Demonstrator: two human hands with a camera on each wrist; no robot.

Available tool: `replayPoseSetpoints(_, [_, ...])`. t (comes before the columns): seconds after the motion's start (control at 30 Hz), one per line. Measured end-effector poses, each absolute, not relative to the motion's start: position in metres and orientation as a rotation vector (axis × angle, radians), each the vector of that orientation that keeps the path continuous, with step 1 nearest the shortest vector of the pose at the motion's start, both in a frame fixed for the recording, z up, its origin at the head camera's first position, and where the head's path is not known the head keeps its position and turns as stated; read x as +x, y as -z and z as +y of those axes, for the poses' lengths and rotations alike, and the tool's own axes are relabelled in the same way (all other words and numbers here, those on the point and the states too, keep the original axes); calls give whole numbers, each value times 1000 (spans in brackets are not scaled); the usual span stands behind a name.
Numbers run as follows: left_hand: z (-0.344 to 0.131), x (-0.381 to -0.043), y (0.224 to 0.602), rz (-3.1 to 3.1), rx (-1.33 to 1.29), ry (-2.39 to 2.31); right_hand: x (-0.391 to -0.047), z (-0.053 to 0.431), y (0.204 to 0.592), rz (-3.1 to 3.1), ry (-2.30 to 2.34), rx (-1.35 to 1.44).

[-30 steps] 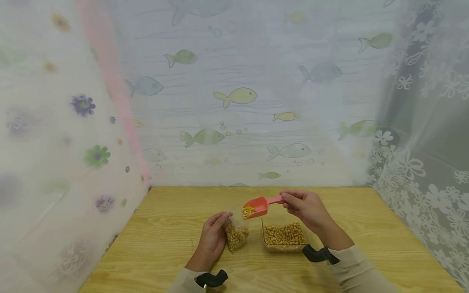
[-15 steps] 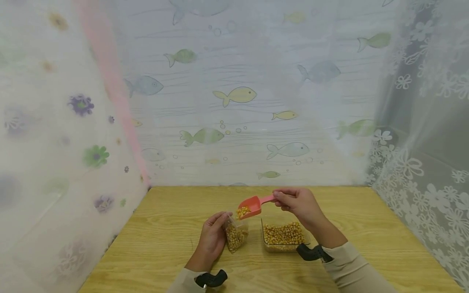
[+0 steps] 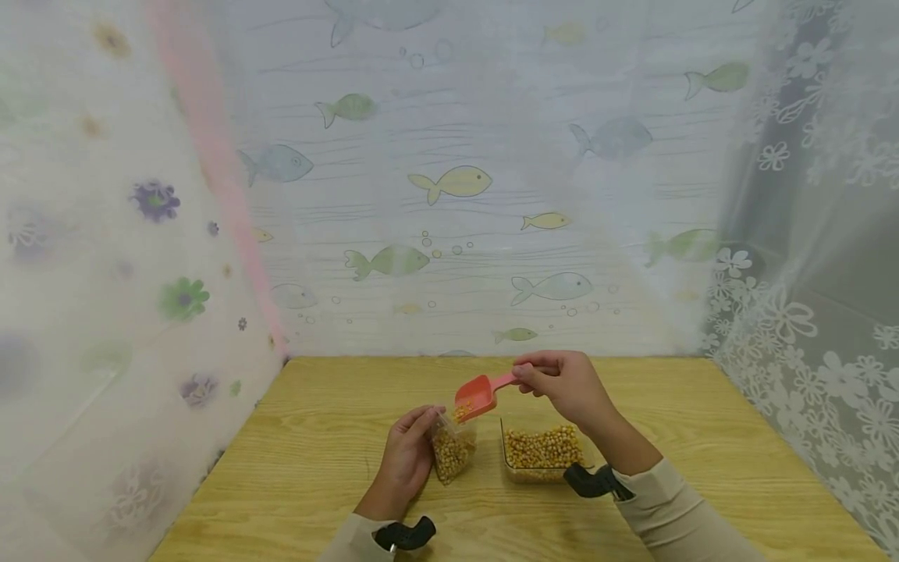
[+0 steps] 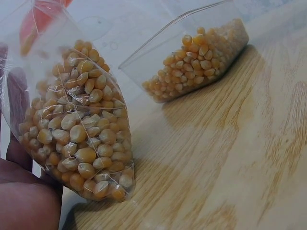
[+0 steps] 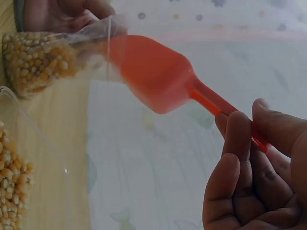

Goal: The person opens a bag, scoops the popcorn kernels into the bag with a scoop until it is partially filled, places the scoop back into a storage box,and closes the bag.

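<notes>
My left hand (image 3: pixel 409 450) pinches the top edge of a clear plastic bag (image 4: pixel 79 129), well filled with yellow corn kernels. In my right hand (image 3: pixel 572 389) is the handle of a red scoop (image 5: pixel 156 72), gripped between thumb and fingers. The scoop tilts down to the left, its front edge inside the bag's mouth in the right wrist view. A few kernels (image 3: pixel 462 411) show at its lip. Below the right hand stands a clear rectangular container (image 3: pixel 537 474) of corn kernels, touched by neither hand.
Everything is over a wood-grain table (image 3: pixel 316 437). A fish-patterned curtain (image 3: pixel 449 257) hangs behind the table's far edge, with flowered sheets at the left (image 3: pixel 105 328) and right (image 3: pixel 794 351). Each wrist wears a black camera mount (image 3: pixel 406 535).
My right hand has moved left and tipped the scoop downward at the bag's mouth. Fewer kernels lie in the scoop. The left hand and the container have stayed in place.
</notes>
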State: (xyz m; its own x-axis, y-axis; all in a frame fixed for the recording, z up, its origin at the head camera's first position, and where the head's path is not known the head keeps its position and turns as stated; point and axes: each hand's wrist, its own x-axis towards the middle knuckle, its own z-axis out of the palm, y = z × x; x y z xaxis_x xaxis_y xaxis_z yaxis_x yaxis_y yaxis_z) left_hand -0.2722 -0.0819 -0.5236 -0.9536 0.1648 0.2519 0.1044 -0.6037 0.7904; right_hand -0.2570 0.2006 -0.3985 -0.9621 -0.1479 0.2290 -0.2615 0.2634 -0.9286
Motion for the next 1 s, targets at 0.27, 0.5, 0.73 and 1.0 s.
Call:
replayPoseSetpoints(0.27, [-83,-271,522,1382,491,-2737,-251,193,385,-2459,-1645,479])
replayPoseSetpoints(0.5, [-83,-273,523,1371,525,-2735,-243,190,376,-2474,-1549,519])
replayPoseSetpoints(0.73, [-82,-272,523,1376,518,-2736,-246,200,389,-2419,-1679,471])
replayPoseSetpoints(1.0, [-81,-270,521,1388,449,-2737,-248,220,413,-2307,-1973,308])
